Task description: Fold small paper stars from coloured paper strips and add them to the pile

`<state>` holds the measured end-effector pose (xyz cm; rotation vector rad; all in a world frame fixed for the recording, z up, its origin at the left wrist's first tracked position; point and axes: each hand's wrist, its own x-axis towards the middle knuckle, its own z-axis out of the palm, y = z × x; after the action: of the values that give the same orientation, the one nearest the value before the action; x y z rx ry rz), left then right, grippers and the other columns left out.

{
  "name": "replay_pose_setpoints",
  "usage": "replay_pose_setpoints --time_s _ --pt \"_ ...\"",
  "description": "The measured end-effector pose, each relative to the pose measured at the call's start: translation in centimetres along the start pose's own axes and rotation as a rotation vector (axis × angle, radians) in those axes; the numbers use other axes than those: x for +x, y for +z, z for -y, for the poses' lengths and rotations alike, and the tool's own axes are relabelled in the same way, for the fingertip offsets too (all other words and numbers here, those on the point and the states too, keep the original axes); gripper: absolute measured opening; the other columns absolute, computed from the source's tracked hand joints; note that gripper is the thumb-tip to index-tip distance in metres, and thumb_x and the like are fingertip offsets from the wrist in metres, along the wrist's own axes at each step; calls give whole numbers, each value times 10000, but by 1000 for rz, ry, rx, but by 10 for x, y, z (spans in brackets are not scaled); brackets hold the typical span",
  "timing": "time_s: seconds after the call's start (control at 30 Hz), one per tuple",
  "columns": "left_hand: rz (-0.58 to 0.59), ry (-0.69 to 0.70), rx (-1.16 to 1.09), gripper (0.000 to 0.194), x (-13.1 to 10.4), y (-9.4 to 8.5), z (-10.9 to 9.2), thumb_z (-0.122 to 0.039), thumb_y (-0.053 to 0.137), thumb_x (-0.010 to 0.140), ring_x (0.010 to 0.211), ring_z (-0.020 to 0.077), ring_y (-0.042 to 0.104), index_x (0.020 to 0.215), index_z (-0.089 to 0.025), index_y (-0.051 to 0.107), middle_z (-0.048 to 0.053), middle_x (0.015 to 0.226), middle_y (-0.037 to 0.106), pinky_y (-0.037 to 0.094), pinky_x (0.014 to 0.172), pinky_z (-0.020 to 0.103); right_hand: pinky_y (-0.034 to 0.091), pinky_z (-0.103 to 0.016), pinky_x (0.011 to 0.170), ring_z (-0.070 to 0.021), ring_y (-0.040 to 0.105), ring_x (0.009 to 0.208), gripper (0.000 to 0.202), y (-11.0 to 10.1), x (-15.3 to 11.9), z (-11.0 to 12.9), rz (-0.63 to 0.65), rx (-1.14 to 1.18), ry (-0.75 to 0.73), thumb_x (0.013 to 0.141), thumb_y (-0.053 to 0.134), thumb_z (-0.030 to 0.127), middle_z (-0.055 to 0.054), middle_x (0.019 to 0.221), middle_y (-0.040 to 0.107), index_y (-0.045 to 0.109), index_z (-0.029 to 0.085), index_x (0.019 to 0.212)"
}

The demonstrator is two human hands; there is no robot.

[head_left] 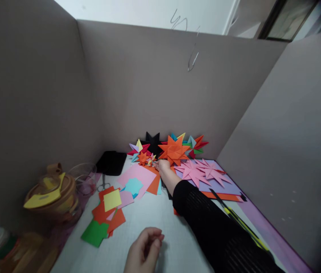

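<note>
My right hand (pixel 164 166), in a black sleeve, reaches to the back of the table. Its fingertips are at a small multicoloured folded star (pixel 151 159), beside a small orange star (pixel 143 158); whether they grip it is too small to tell. Just behind the hand stands a large orange star (pixel 174 150). Near the front edge, my left hand (pixel 146 248) hovers over the white table with curled fingers and nothing visible in them. Pink folded stars (pixel 194 172) lie right of my right wrist.
Coloured paper sheets (pixel 112 200) and scissors (pixel 103 185) lie on the left. A black pad (pixel 111 163) is at the back left, near a lidded container (pixel 51 197). A yellow-black cutter (pixel 241 223) lies right of the sleeve. Grey partitions (pixel 154 83) surround the table.
</note>
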<state>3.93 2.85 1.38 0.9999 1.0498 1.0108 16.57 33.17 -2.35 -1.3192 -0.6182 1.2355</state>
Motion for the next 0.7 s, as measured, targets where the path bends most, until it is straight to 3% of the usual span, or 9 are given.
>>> replay_pose_setpoints --time_s 0.23,0.5,0.7 --pt "-75 28 -13 394 -1 7 3 -521 646 674 862 222 630 854 -170 631 94 838 677 464 789 321 533 -241 569 -141 610 625 212 13 -9 6 -21 163 119 691 515 -15 -21 668 543 426 171 743" --pt "-58 14 -46 408 -1 6 4 -532 646 674 881 225 626 860 -170 629 95 849 676 456 788 319 548 -240 678 -151 600 763 239 13 -2 5 -57 239 100 636 513 -15 -13 753 534 422 181 737" --pt "-55 4 -24 411 -2 8 2 -537 645 669 872 226 630 858 -173 624 95 847 682 463 766 320 550 -247 684 -151 607 732 184 11 -1 6 -3 200 64 676 522 9 -11 698 524 452 166 742"
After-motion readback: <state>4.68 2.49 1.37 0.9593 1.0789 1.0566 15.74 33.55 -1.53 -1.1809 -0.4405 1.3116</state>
